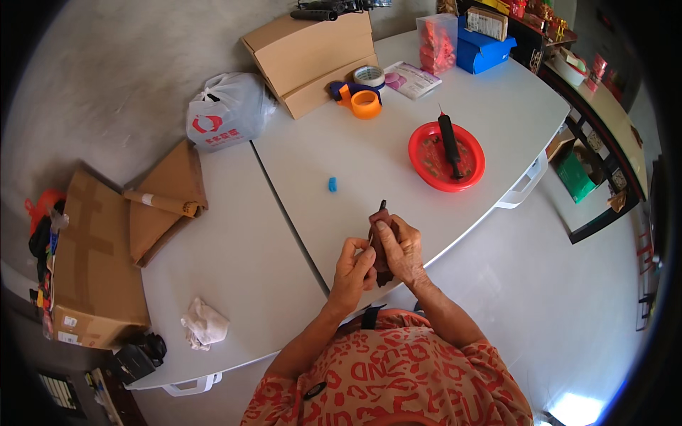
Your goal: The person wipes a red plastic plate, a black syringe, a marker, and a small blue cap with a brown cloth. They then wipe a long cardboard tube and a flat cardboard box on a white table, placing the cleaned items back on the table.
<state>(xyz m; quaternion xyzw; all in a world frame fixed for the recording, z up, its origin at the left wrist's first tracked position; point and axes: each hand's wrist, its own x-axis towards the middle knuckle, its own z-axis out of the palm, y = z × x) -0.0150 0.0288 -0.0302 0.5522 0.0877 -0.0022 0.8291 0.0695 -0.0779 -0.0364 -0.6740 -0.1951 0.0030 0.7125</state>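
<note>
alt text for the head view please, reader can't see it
A person's left hand and right hand hold a crumpled brown item near the edge of a pale table. Farther back are a small blue piece and a red bowl with a black pump-like tool in it; a cardboard box stands left.

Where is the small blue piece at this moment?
In the head view, the small blue piece lies on the white table, just left of centre, to the left of the red bowl and beyond the left hand.
</note>
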